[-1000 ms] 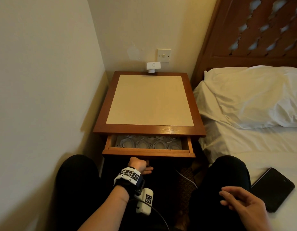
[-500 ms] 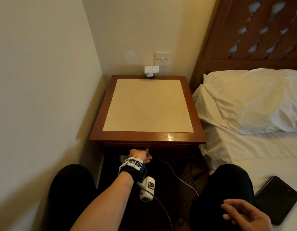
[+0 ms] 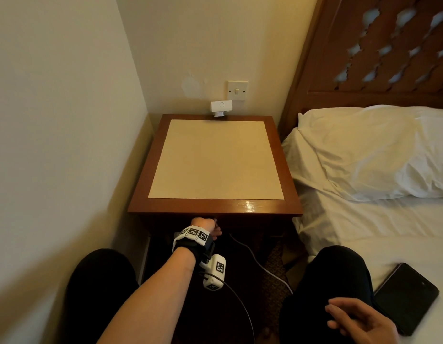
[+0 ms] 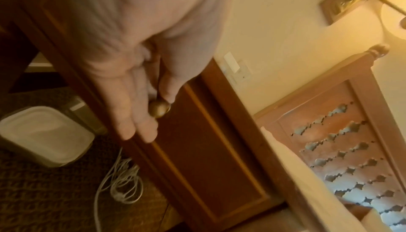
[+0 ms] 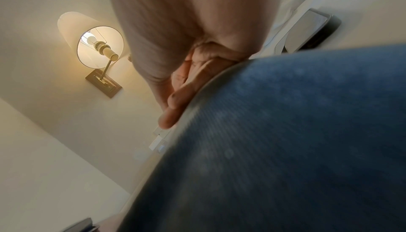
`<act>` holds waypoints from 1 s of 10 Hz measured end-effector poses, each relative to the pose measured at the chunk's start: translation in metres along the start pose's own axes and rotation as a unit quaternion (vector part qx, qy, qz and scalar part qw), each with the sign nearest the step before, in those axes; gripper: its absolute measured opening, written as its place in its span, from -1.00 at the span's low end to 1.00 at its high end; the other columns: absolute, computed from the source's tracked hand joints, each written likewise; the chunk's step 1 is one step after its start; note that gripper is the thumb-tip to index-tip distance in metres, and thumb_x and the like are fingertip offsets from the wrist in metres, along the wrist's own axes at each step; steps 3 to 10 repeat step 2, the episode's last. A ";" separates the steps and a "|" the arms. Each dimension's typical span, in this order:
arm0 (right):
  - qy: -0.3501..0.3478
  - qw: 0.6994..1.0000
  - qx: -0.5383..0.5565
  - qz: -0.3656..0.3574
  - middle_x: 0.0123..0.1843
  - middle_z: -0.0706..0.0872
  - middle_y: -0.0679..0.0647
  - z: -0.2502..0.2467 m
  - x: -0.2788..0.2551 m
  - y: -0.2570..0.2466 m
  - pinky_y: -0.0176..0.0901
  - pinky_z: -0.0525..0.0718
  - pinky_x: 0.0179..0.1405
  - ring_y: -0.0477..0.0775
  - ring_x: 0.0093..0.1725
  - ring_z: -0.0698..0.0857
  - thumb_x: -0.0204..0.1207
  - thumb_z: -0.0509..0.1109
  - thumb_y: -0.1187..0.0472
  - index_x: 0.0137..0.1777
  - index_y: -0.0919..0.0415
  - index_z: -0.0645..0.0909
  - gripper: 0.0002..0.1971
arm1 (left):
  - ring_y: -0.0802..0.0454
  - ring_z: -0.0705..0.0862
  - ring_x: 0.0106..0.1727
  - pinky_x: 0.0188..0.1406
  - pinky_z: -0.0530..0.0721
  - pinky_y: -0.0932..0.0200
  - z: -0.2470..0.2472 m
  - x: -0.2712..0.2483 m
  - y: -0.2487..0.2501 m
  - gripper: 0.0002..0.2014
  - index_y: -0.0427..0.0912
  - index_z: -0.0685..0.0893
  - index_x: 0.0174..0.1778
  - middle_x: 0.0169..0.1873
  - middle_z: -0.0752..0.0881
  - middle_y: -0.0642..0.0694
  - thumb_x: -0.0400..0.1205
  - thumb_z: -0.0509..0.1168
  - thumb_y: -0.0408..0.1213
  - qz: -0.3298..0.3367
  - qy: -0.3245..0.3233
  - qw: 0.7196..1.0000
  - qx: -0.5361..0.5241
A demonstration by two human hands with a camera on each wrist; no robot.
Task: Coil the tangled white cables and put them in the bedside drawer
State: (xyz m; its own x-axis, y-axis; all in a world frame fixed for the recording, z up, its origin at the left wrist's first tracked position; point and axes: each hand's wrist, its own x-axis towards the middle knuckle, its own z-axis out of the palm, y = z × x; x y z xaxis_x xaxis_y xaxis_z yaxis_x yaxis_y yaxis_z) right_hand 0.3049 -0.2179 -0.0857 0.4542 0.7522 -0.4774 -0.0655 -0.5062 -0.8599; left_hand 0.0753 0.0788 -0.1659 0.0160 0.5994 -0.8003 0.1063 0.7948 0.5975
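Note:
The bedside table has its drawer closed, so the inside is hidden. My left hand is at the drawer front just under the table's front edge. In the left wrist view the thumb and fingers pinch the small brass drawer knob. A loose bundle of white cable lies on the carpet below the drawer, and a white cable runs across the floor between my knees. My right hand rests open on my right thigh and holds nothing; its fingers lie on the trouser leg.
A wall stands close on the left, the bed with a pillow on the right. A black phone lies on the sheet by my right knee. A white bin sits on the floor beside the table. A small white device stands at the table's back edge.
A second ago the drawer stood open with coiled white cables inside. My left hand has pushed it shut by the knob. The right hand has stayed on the thigh.

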 end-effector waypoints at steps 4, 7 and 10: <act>0.014 1.000 0.007 0.012 -0.23 0.83 0.30 0.006 -0.003 -0.009 -0.15 0.78 -0.26 0.33 -0.19 0.81 -0.27 0.59 -0.02 -0.13 0.36 0.79 -0.34 | -0.12 0.83 -0.05 0.10 0.76 -0.04 -0.017 -0.041 0.025 -0.60 -0.47 0.59 0.25 0.05 0.80 -0.32 0.69 0.30 -0.16 -0.030 -0.102 0.991 0.077; 0.014 1.000 0.007 0.012 -0.23 0.83 0.30 0.006 -0.003 -0.009 -0.15 0.78 -0.26 0.33 -0.19 0.81 -0.27 0.59 -0.02 -0.13 0.36 0.79 -0.34 | -0.12 0.83 -0.05 0.10 0.76 -0.04 -0.017 -0.041 0.025 -0.60 -0.47 0.59 0.25 0.05 0.80 -0.32 0.69 0.30 -0.16 -0.030 -0.102 0.991 0.077; 0.014 1.000 0.007 0.012 -0.23 0.83 0.30 0.006 -0.003 -0.009 -0.15 0.78 -0.26 0.33 -0.19 0.81 -0.27 0.59 -0.02 -0.13 0.36 0.79 -0.34 | -0.12 0.83 -0.05 0.10 0.76 -0.04 -0.017 -0.041 0.025 -0.60 -0.47 0.59 0.25 0.05 0.80 -0.32 0.69 0.30 -0.16 -0.030 -0.102 0.991 0.077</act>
